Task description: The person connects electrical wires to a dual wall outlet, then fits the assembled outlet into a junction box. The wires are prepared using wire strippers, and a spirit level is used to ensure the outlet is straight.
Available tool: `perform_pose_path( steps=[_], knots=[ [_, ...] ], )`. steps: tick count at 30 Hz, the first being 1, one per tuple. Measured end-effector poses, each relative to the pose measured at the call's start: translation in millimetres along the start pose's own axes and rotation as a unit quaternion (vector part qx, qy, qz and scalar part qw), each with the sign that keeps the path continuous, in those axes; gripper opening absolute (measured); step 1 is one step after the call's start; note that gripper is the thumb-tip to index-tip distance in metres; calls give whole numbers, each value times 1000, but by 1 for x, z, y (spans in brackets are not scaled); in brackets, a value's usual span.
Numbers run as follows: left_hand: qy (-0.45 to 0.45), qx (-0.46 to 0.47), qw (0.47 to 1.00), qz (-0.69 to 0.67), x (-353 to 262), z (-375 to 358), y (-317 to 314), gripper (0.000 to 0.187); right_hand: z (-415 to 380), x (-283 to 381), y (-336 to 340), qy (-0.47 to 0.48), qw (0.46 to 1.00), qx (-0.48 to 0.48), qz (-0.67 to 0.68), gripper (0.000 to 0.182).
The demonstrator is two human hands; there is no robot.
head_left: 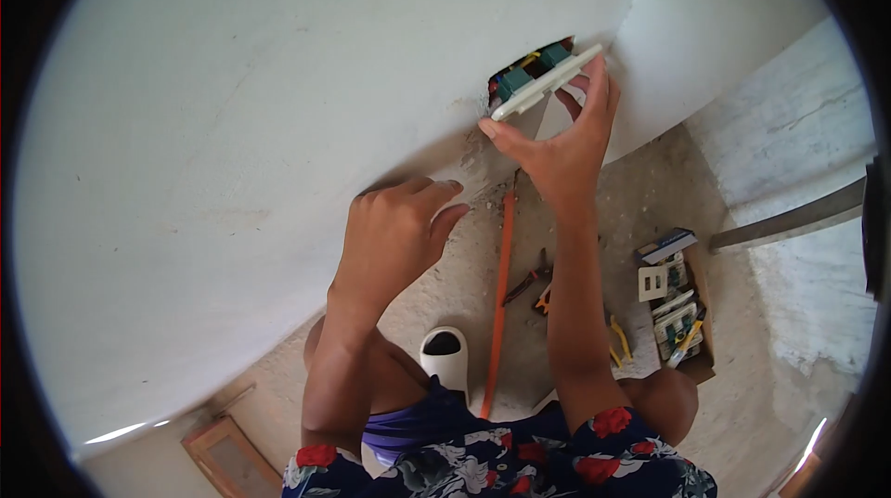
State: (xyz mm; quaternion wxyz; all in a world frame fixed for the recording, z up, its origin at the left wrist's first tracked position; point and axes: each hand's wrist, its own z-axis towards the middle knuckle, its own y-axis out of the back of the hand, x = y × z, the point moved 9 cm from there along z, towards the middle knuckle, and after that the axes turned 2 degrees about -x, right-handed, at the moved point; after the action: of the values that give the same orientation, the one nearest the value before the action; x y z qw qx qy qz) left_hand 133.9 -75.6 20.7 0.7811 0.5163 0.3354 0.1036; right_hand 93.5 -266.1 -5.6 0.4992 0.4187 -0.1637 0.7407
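My right hand [564, 150] grips a white wall socket plate [548, 82] by its two ends, thumb at the lower left and fingers at the upper right. Green modules [513, 82] on the plate's back face a recessed box [492, 80] in the wall. The plate stands tilted away from the wall, with a yellow wire [530, 59] showing behind it. Lower left, my left hand [394, 231] is close to the wall, fingers half curled and thumb apart from them. Nothing shows in the gap between its thumb and fingers.
An orange strip or conduit [501, 298] runs along the dusty floor. Pliers [529, 283] and a yellow-handled tool [619, 342] lie right of it. An open carton [707, 336] holds several socket plates [675, 317]. A curved dark bar [798, 219] juts in from the right.
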Motion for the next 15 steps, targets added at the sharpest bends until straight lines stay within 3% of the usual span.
perform_pose_path(
  steps=[2,5,7,10,12,14,15],
  knots=[
    [-18,1,1000,2,-2,-1,-3,19,-1,-4,0,2,1000,13,-5,129],
    [36,155,986,50,5,-12,-34,40,1,-13,1,3,999,30,-26,133],
    [30,182,979,83,-1,-24,-52,42,3,-27,8,-36,995,35,84,139],
    [-38,262,953,145,-36,-47,-89,49,8,-29,32,-17,993,13,115,144],
    [-122,181,976,16,-85,-60,-84,26,7,-32,46,-10,991,-5,136,134],
    [-144,278,950,-15,-128,-75,-84,49,6,-36,60,-13,975,-20,219,112],
    [-152,276,949,-23,-142,-80,-74,49,4,-32,63,-10,978,-20,208,112]
  ],
)
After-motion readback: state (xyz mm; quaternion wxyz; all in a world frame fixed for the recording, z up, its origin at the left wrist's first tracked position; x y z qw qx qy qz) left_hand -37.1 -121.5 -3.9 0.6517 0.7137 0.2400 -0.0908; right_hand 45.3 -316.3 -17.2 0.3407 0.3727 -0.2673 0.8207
